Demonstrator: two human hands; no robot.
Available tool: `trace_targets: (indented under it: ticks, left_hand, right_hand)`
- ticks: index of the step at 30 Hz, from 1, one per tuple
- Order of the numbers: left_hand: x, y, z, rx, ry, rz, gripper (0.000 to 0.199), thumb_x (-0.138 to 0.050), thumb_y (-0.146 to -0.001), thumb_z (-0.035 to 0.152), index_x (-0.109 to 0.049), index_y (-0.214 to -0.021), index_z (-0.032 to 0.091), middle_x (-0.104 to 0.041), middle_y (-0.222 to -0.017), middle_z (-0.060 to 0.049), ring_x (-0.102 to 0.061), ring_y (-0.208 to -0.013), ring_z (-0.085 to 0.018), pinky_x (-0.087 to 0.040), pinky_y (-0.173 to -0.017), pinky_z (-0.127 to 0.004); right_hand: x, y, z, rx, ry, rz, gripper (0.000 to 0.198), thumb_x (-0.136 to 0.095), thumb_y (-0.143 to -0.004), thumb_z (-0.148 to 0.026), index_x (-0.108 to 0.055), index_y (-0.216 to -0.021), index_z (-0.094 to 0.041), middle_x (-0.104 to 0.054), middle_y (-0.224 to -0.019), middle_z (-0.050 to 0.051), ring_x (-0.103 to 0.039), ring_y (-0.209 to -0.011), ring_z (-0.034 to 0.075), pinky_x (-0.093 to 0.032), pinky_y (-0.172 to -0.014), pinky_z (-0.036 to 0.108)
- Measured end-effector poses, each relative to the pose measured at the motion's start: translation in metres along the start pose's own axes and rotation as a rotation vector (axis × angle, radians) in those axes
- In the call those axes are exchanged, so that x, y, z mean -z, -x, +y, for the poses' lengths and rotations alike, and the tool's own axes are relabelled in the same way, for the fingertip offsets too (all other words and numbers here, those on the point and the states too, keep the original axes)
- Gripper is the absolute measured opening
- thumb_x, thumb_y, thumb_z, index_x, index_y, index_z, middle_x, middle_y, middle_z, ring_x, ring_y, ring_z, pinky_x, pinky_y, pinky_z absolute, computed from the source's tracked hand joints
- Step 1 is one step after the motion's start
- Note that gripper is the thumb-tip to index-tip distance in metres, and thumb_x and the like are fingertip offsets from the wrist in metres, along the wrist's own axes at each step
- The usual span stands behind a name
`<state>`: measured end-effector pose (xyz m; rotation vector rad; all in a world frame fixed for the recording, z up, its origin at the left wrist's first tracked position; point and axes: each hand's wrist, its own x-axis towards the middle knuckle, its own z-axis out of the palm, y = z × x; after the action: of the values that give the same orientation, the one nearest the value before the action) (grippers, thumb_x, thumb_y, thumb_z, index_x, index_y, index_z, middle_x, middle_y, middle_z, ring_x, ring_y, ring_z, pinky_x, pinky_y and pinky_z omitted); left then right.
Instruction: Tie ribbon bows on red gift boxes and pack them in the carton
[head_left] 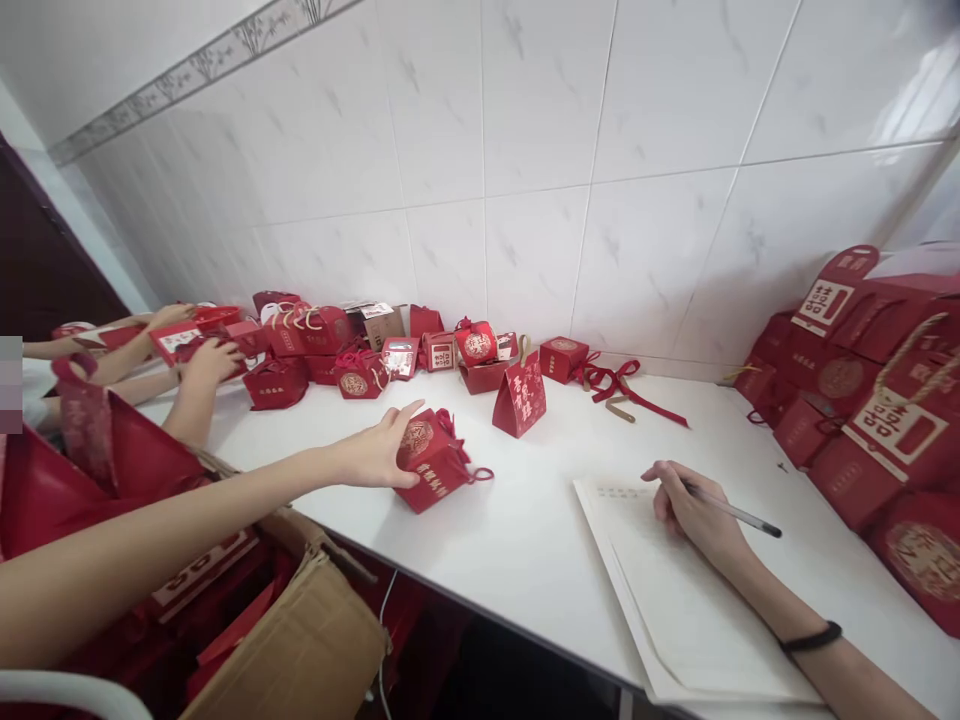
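My left hand (379, 448) reaches in from the left, its thumb and fingers around a small red gift box (435, 488) with gold print and a red ribbon. The box rests tilted toward me on the white table (517, 520). My right hand (701, 515) holds a pen (739, 513) over an open notebook (637, 570), resting on its page. A few small marks show near the top of that page. Just behind the held box stands a red triangular gift box (520, 396) with a gold ribbon loop.
Along the tiled wall (540, 240) runs a row of red gift boxes (322, 330). Red ribbon (622, 380) lies loose beyond the notebook. Stacked red boxes (862, 400) fill the right side. A cardboard carton (322, 610) stands at lower left. Other people's hands (210, 365) handle boxes at far left.
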<state>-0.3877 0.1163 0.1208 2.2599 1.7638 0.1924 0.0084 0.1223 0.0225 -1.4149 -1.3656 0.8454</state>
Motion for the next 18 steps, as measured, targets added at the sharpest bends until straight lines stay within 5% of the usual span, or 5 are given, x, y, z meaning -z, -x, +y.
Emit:
trace_targets:
  ticks: [5, 9, 12, 15, 18]
  left_hand:
    - [-0.035, 0.024, 0.036, -0.226, 0.163, 0.272, 0.109, -0.067, -0.064, 0.044, 0.004, -0.142, 0.017, -0.026, -0.137, -0.02, -0.037, -0.127, -0.031, -0.036, -0.103, -0.045]
    - [-0.042, 0.032, 0.049, -0.251, 0.199, -0.119, 0.115, -0.072, -0.061, 0.044, 0.003, -0.142, 0.014, -0.031, -0.137, -0.022, -0.044, -0.122, -0.034, -0.04, -0.098, -0.044]
    - [-0.032, 0.041, 0.053, -0.322, 0.203, -0.379, 0.111, -0.07, -0.064, 0.046, 0.001, -0.143, 0.017, -0.03, -0.142, -0.02, -0.043, -0.123, -0.032, -0.04, -0.098, -0.04]
    - [-0.018, 0.049, 0.058, -0.404, 0.225, -0.38, 0.085, -0.062, -0.074, 0.046, -0.018, -0.141, 0.02, -0.039, -0.139, -0.013, -0.047, -0.12, -0.026, -0.041, -0.096, -0.034]
    - [-0.007, 0.045, 0.068, -0.387, 0.131, -0.26, 0.052, -0.051, -0.082, 0.044, -0.044, -0.126, 0.02, -0.051, -0.127, -0.01, -0.055, -0.108, -0.023, -0.043, -0.09, -0.031]
  right_hand:
    - [0.005, 0.015, -0.03, 0.117, 0.043, 0.035, 0.053, -0.051, -0.074, -0.068, -0.056, -0.069, -0.015, -0.055, -0.05, 0.005, -0.046, -0.039, 0.013, -0.034, -0.034, 0.021]
    - [-0.002, 0.042, -0.048, 0.182, 0.098, 0.087, 0.048, -0.05, -0.078, -0.064, -0.053, -0.066, -0.017, -0.057, -0.053, 0.004, -0.044, -0.038, 0.012, -0.037, -0.037, 0.022]
    - [-0.014, 0.061, -0.049, 0.242, 0.208, -0.001, 0.046, -0.046, -0.082, -0.062, -0.051, -0.066, -0.018, -0.057, -0.055, 0.003, -0.047, -0.04, 0.013, -0.039, -0.041, 0.023]
    - [-0.023, 0.074, -0.053, 0.367, 0.327, -0.07, 0.039, -0.045, -0.087, -0.055, -0.053, -0.073, -0.019, -0.059, -0.062, 0.003, -0.052, -0.049, 0.016, -0.043, -0.049, 0.026]
    - [-0.032, 0.082, -0.067, 0.556, 0.348, 0.015, 0.026, -0.048, -0.09, -0.043, -0.053, -0.081, -0.02, -0.061, -0.075, 0.005, -0.057, -0.06, 0.017, -0.047, -0.058, 0.028]
